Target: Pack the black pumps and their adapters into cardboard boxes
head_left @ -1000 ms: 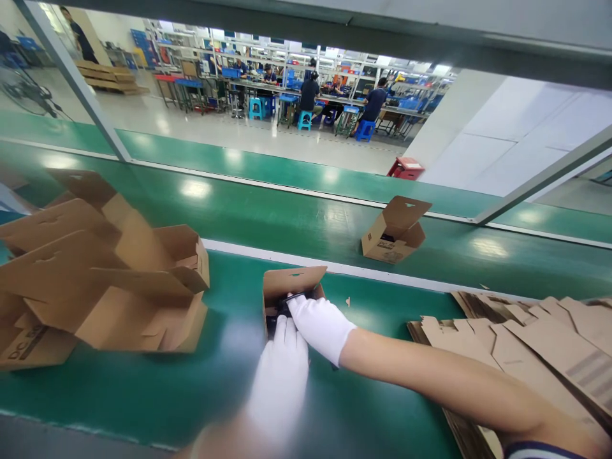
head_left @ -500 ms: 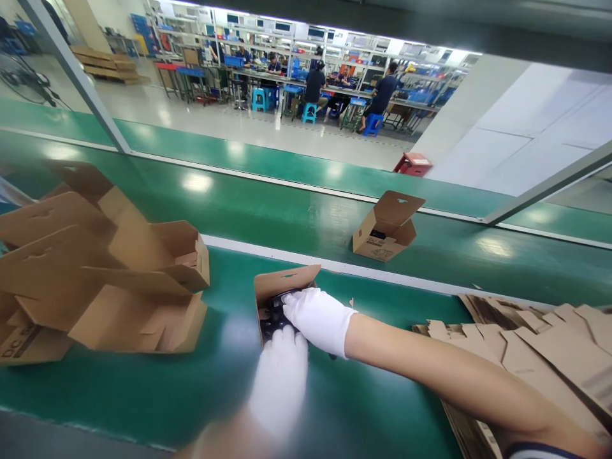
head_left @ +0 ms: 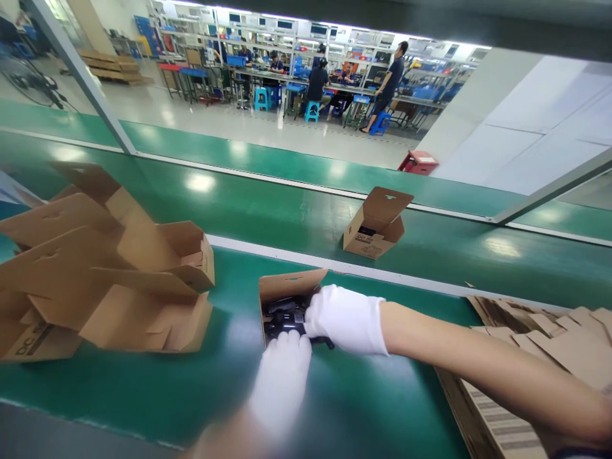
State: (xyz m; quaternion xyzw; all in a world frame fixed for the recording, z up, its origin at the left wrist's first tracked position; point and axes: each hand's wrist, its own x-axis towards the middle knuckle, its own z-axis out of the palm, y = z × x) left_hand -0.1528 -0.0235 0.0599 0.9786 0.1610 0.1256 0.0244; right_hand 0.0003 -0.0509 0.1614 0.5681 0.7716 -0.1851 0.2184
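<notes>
An open brown cardboard box [head_left: 292, 280] stands on the green bench before me, its lid flap tilted up at the back. Inside lie black parts [head_left: 287, 320], one glossy and cylindrical; their exact kind is unclear. My left hand [head_left: 283, 376], in a white glove, has its fingers curled over the near wall of this box. At the box's right side, my white-gloved right hand [head_left: 345, 320] is closed around the black device, fingertips on it. A black end [head_left: 326, 342] pokes out below that hand, past the box. The box's right wall is mostly hidden.
Several open empty cartons [head_left: 143, 319] crowd the left. Flattened cardboard [head_left: 568, 344] is stacked at the right. Beyond the white rail, another open box [head_left: 370, 239] with black contents sits on the green belt [head_left: 239, 207]. People work at far benches.
My right hand has shifted right, from over the box's contents to its right side, uncovering the black parts. My left hand stays at the near wall. The box on the belt has moved slightly left.
</notes>
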